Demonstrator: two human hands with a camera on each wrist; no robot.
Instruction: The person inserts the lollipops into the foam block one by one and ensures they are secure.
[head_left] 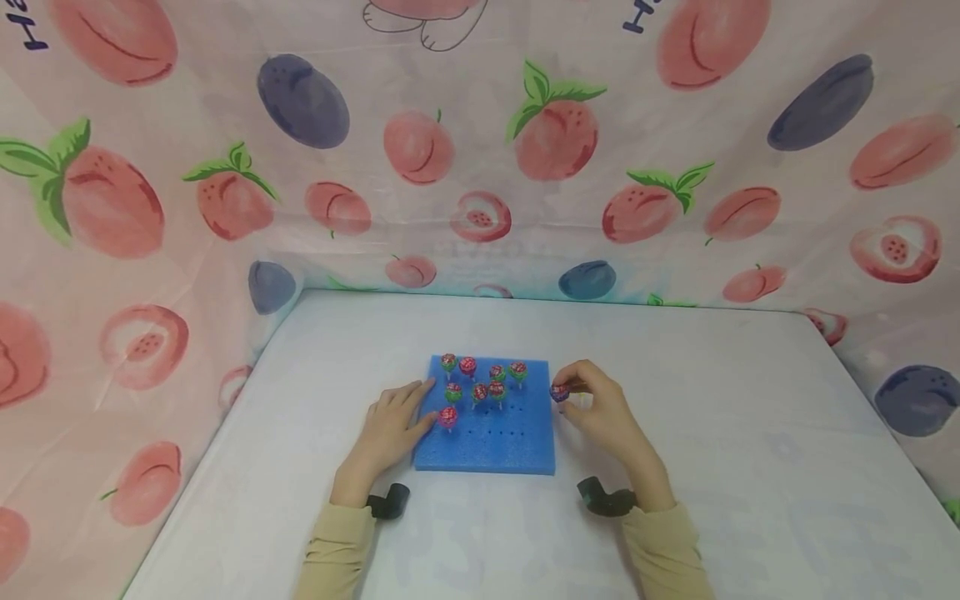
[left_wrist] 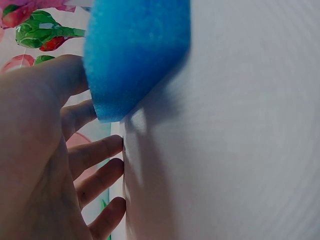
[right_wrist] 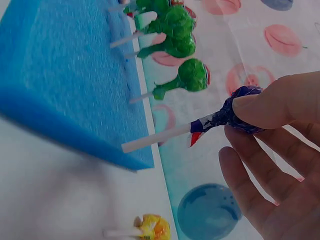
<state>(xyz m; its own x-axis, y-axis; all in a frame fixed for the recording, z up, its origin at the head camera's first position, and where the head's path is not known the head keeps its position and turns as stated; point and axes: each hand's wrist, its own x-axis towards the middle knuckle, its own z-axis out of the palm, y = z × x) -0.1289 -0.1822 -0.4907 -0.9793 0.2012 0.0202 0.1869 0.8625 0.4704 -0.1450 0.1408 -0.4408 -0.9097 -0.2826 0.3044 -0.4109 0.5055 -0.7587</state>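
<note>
A blue foam board (head_left: 483,454) with rows of small holes lies on the white table. Several wrapped lollipops stand in it, among them a pink one (head_left: 447,416) at the left and green-and-red ones (head_left: 518,370) towards the back. Just off the board's right edge, my right hand (head_left: 603,417) pinches a purple lollipop (right_wrist: 244,107) by its wrapped head. Its white stick (right_wrist: 157,137) points towards the foam, and I cannot tell whether it touches. My left hand (head_left: 390,429) rests against the board's left edge, fingers fairly straight.
A yellow-wrapped lollipop (right_wrist: 156,227) lies on the table beside the board, mostly behind my right hand in the head view. Black wrist mounts (head_left: 388,502) show near both cuffs. A fruit-print cloth (head_left: 480,150) hangs behind the table.
</note>
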